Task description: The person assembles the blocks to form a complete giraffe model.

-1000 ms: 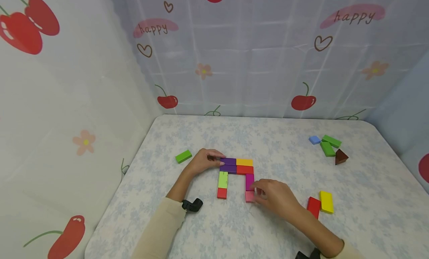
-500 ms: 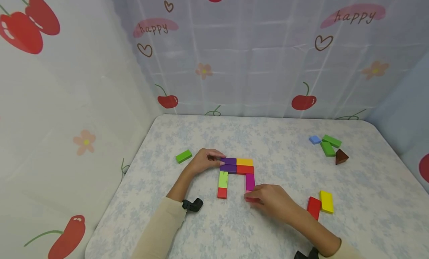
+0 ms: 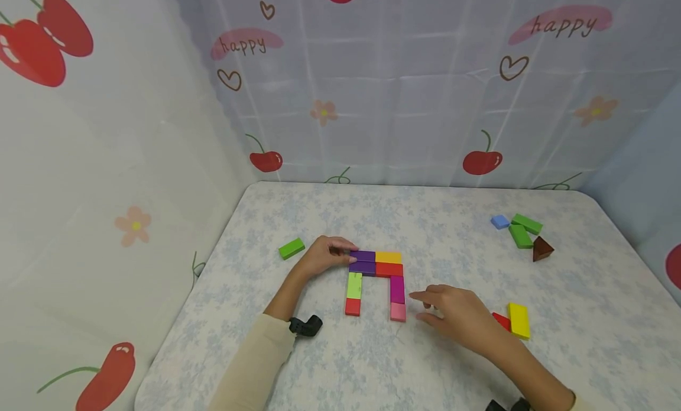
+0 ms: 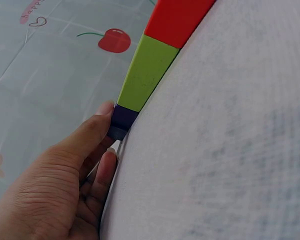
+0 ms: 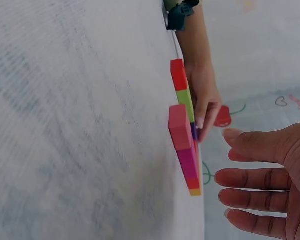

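Facing pink block's (image 3: 398, 312) edge, right fingers (image 5: 252, 179) hover apart.

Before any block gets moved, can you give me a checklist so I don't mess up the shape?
1. Right hand free: ok, it holds nothing and is apart from the pink block.
2. Pink block lined up under the magenta block in the head view: ok, end to end.
3. Lime block meets the short red block: ok.
4. Left hand gripping, not just touching, the purple blocks: cannot tell.
5. Loose red block fully visible: not ok, right arm partly covers it.
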`<state>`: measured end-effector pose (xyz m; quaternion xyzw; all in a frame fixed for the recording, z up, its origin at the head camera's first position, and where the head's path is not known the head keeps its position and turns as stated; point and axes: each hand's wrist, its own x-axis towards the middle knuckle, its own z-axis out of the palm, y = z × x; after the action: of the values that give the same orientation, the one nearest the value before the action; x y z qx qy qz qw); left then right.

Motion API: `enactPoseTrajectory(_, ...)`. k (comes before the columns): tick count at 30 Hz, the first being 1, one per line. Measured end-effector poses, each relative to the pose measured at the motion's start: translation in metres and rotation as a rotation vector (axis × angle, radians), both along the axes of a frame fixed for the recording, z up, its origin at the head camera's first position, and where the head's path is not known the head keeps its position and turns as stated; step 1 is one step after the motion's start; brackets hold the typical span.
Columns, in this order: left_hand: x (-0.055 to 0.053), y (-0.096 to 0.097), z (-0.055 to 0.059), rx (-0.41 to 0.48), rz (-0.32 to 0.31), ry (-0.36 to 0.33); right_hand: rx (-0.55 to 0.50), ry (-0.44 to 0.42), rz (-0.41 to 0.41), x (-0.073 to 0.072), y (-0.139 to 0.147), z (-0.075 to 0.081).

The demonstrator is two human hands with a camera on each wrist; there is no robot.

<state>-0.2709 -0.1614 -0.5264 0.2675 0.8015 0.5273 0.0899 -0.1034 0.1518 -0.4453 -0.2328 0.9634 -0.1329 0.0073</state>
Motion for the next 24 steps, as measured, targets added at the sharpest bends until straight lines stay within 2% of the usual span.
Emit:
enactPoseTrajectory(6, 0.0, 0.0, 0.0, 0.0, 0.002, 0.001, -0.021, 0.103, -0.063, 0.01, 0.033, 0.005)
enactPoseTrajectory(13, 0.0, 0.001, 0.0, -0.009, 0.002, 0.001, -0.063, 0.147, -0.144, 0.02, 0.072, 0.004)
enactPoseTrajectory(17, -0.002, 0.0, -0.002, -0.023, 0.005, 0.005, -0.066, 0.126, -0.194, 0.025, 0.089, 0.002)
enactPoseTrajectory(24, -0.002, 0.0, -0.003, -0.015, 0.001, 0.008, -0.017, 0.013, -0.284, 0.03, 0.119, -0.002)
